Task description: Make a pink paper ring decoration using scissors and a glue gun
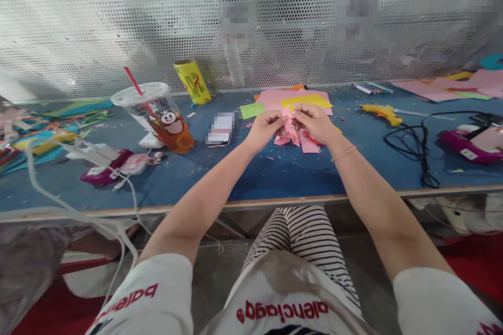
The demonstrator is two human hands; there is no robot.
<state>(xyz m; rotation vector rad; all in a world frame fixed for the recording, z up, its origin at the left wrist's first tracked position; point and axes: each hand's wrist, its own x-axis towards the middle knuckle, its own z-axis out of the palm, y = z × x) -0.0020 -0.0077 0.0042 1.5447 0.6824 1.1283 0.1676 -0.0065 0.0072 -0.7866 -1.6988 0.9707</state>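
Between my two hands is a piece of cut pink paper (288, 121), held up just above the blue table. My left hand (264, 128) pinches its left side with thumb and fingers. On the other side, my right hand (314, 121) grips it in a similar pinch. Pink paper scraps (310, 144) lie beneath the hands. A red-handled tool (314, 139), partly hidden by my right hand, rests among them. Behind the hands is a stack of pink sheets (271, 98), with a yellow sheet (306, 100) on top and a green piece (252, 110) at its left.
Left of my hands lie a phone (220, 129), a plastic drink cup (157, 120) with a red straw, and a yellow can-like cylinder (193, 82). To the right are a yellow glue gun (382, 113), black cable (424, 154) and a purple power strip (467, 147). Perforated metal (275, 26) borders the back.
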